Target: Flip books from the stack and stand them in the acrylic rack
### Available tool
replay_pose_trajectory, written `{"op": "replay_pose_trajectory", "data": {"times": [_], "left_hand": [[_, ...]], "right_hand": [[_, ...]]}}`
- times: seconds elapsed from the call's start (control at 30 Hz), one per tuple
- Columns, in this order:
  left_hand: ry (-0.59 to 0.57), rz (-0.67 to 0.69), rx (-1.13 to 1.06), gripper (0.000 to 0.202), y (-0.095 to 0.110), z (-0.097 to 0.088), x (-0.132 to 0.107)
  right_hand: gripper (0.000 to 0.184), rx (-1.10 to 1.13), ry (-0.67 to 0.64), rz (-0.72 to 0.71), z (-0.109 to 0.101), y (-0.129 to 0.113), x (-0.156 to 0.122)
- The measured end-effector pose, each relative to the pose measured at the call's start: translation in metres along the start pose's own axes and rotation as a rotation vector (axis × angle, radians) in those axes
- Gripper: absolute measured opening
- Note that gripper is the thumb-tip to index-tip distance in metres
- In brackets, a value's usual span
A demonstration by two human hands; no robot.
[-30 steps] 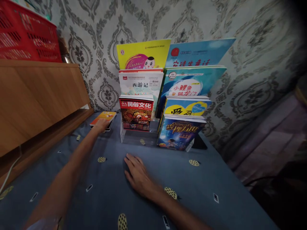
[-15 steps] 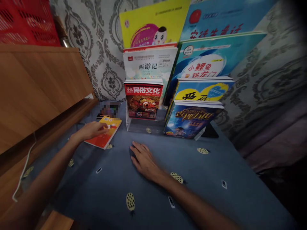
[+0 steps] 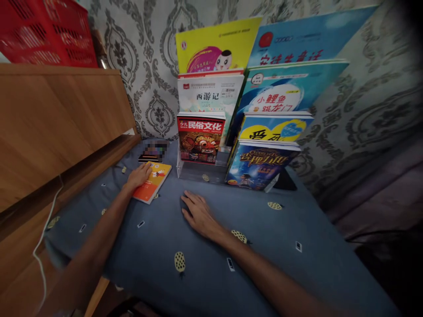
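Note:
My left hand (image 3: 140,175) lies over the left part of an orange and yellow book (image 3: 155,177), its fingers stretched toward the far end of the cover. The book is flat on the blue tablecloth (image 3: 211,277), just in front of a small dark stack with a blurred top (image 3: 153,152). My right hand (image 3: 199,213) rests palm down on the cloth with fingers apart and holds nothing. Beyond it stands a clear rack (image 3: 201,172) holding a red-topped book (image 3: 201,140) on the left and a dark blue book (image 3: 259,165) on the right.
Taller books stand in tiers behind, among them a yellow book (image 3: 218,35) and a teal book (image 3: 307,83). A wooden cabinet (image 3: 62,127) borders the left side, with a red basket (image 3: 49,33) on top. A white cable (image 3: 49,215) hangs beside it. Patterned wallpaper (image 3: 158,75) covers the back.
My left hand has shifted toward the far left part of the orange book, and its fingers lie flatter. My right hand has stayed nearly still. The whole view has shifted slightly.

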State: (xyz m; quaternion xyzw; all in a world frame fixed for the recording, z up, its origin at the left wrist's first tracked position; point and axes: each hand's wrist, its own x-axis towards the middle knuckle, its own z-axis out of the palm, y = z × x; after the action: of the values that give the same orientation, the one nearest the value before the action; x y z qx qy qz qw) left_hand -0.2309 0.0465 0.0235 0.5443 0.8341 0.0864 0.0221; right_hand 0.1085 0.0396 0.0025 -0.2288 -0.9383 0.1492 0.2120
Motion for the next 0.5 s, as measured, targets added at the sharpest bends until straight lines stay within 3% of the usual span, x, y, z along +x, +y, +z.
{"op": "replay_pose_trajectory", "data": {"times": [0.37,0.5], "left_hand": [[-0.010,0.086,-0.059,0.058,0.026,0.011,-0.071],[-0.026,0.173,-0.116,0.058,0.026,0.008,-0.081]], "right_hand": [[0.050,0.107,0.036,0.043,0.011,0.014,-0.002],[0.051,0.109,0.052,0.042,0.013,0.017,-0.002]]}}
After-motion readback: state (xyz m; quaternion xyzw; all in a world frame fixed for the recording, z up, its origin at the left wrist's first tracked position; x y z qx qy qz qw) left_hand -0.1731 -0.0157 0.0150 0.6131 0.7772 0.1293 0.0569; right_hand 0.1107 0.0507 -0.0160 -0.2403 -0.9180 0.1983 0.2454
